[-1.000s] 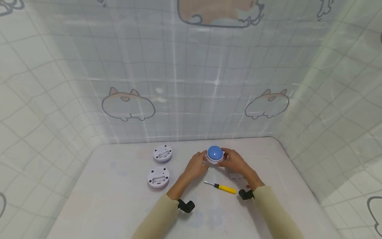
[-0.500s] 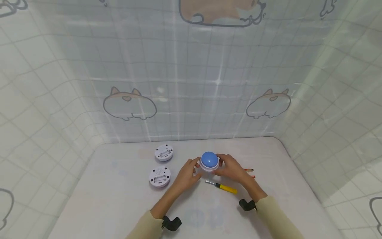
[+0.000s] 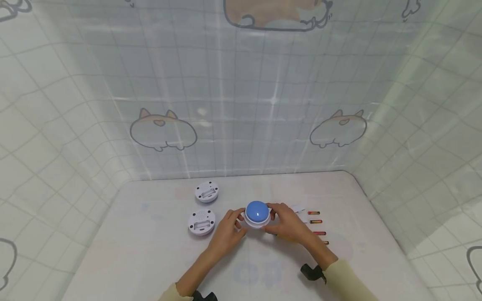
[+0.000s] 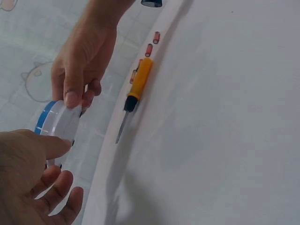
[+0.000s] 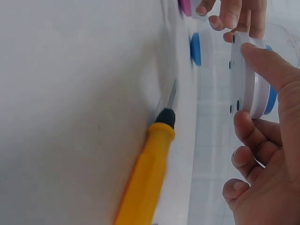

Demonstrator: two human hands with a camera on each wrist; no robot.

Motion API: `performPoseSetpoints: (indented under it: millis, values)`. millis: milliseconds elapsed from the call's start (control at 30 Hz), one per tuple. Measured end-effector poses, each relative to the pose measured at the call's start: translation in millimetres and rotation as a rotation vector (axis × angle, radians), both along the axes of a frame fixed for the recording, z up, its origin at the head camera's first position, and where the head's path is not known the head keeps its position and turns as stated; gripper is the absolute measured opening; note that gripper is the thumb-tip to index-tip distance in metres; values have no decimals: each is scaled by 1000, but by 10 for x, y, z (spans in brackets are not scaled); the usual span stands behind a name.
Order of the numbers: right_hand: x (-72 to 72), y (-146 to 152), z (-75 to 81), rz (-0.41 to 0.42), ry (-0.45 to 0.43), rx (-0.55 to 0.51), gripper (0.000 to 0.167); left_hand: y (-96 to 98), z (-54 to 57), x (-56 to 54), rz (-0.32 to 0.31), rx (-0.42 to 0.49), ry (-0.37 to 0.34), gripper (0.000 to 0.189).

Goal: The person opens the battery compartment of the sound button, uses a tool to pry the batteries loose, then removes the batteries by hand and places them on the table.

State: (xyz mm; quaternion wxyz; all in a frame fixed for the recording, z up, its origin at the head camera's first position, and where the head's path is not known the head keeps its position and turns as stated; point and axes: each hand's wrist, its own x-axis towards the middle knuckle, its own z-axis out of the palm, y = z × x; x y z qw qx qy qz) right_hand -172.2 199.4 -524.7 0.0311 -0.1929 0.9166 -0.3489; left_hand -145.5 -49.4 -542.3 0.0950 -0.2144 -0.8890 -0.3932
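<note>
A round push button (image 3: 257,211) with a blue dome and white base is held dome up by both hands, raised over the table. My left hand (image 3: 225,233) grips its left rim; in the left wrist view the thumb lies along the base of the button (image 4: 61,124) while the other fingers curl loosely. On the opposite side my right hand (image 3: 288,225) pinches the rim between thumb and fingers. Small dark feet dot the underside of the button (image 5: 239,79) in the right wrist view. A yellow-handled screwdriver (image 4: 139,82) lies below, mostly hidden by the right hand in the head view.
Two more push buttons lie upside down at left, a far one (image 3: 206,192) and a nearer one (image 3: 201,223), their battery bays uncovered. Several batteries (image 3: 316,221) and white plastic covers (image 3: 298,208) lie right of the right hand. Patterned curtain walls (image 3: 241,104) surround the table.
Both hands have brought the push button nearer to the body and slightly left. The batteries and white covers at right have come into view, while the right hand now covers most of the screwdriver.
</note>
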Motion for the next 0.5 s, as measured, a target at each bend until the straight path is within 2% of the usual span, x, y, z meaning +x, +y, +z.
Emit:
performPoseSetpoints:
  millis: [267, 500]
  values:
    - [106, -45, -52, 15, 3, 5, 82, -54, -25, 135, 16, 11, -14, 62]
    - [138, -56, -87, 46, 35, -16, 82, -89, -37, 181, 48, -10, 33, 62]
